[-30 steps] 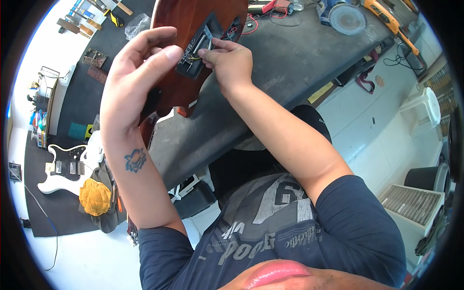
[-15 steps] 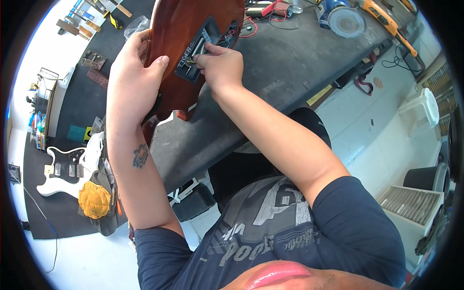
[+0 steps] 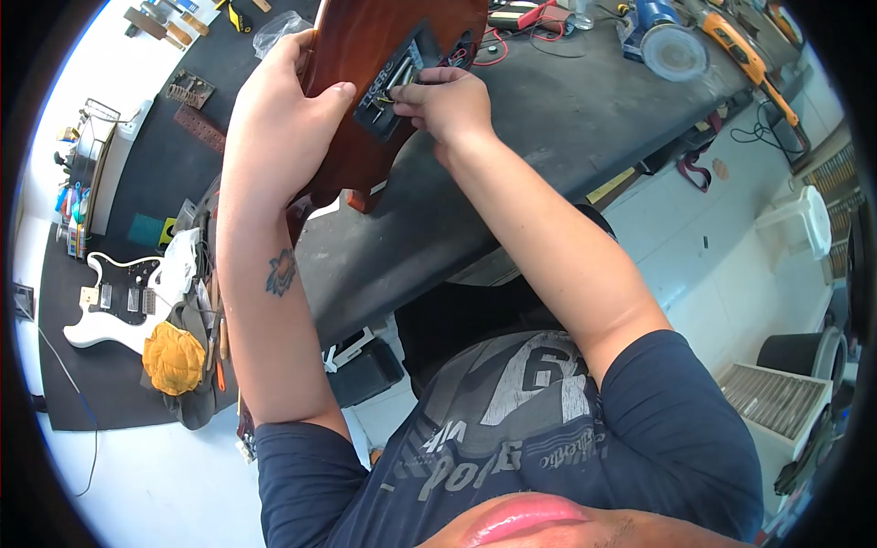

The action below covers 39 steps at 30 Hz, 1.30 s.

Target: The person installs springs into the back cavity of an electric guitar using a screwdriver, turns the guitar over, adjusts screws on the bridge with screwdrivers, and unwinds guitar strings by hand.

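Note:
A reddish-brown electric guitar body (image 3: pixel 361 46) is tipped up above the bench with its back toward me. My left hand (image 3: pixel 283 119) is wrapped round its left edge, thumb lying over the back. The dark rectangular spring cavity (image 3: pixel 370 114) carries printed lettering and has metal springs (image 3: pixel 402 73) inside. At this cavity, my right hand (image 3: pixel 454 105) has its thumb and fingers pinched together. What sits between those fingertips is too small to make out. Beside it, a second opening (image 3: pixel 461 50) shows wires.
The dark workbench (image 3: pixel 548 137) bears a blue bench grinder (image 3: pixel 662 41), an orange power tool (image 3: pixel 735 46) and red test leads (image 3: pixel 498 46). A white guitar body (image 3: pixel 114 315) and a yellow cloth (image 3: pixel 174 358) lie at left. Hand tools (image 3: pixel 155 27) are at the upper left.
The guitar and both hands have shifted up and to the right in view, as my view has moved a little. My right hand stays at the cavity; the left keeps its hold.

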Each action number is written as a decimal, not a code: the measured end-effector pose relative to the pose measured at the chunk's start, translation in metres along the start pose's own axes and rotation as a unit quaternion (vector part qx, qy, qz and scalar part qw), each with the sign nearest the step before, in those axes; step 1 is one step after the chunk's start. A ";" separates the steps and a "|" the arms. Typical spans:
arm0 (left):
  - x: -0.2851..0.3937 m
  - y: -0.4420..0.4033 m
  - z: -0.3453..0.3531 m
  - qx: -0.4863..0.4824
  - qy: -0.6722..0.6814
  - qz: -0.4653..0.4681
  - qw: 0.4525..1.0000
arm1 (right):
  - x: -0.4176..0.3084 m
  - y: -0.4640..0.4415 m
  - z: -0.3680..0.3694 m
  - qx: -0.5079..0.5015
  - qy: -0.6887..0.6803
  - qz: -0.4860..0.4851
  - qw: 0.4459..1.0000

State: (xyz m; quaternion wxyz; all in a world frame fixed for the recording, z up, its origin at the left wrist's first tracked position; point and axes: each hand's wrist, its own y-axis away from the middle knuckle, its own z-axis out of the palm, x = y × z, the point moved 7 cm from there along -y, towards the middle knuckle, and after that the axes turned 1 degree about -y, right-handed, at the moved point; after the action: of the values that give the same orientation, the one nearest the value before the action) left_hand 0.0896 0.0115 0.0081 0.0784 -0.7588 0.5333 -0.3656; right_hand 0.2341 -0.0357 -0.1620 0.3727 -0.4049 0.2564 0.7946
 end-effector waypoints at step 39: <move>0.012 0.011 0.060 0.138 -0.628 0.057 0.764 | -0.026 -0.007 -0.012 -0.078 0.247 -0.423 0.868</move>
State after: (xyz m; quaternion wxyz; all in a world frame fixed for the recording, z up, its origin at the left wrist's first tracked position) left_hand 0.1215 -0.0199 -0.0353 0.5201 -0.7683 0.3507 0.1277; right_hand 0.2558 -0.0499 -0.1474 0.5644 -0.6856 0.0813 0.4525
